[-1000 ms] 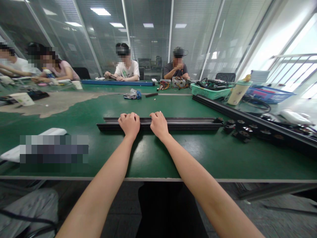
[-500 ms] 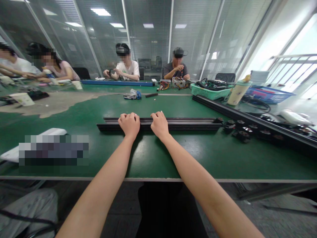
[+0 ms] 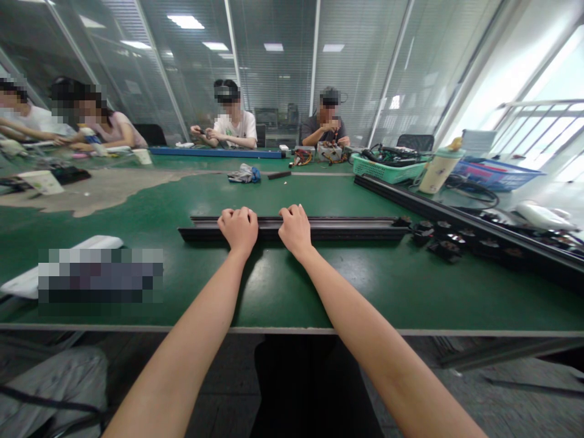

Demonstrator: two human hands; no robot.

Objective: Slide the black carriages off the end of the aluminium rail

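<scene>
A long black channel rail (image 3: pixel 347 232) lies crosswise on the green table in front of me, its open trough facing up. My left hand (image 3: pixel 238 229) is closed over it left of its middle, knuckles up and fingertips hidden inside or behind the rail. A short gap to the right, my right hand (image 3: pixel 295 230) has its fingers curled over the same rail, thumb side not clearly visible. Several small black parts with metal bits (image 3: pixel 449 246) lie by the rail's right end.
Another long black rail (image 3: pixel 410 198) slants along the right side. Behind it are a green basket (image 3: pixel 387 170) of cables, a yellowish cup (image 3: pixel 438 173) and a blue basket (image 3: pixel 502 173). A crumpled cloth (image 3: pixel 246 174) lies farther back. Several people sit across the table.
My right hand has shifted very slightly to the right along the rail. My left hand and the rail stay where they were.
</scene>
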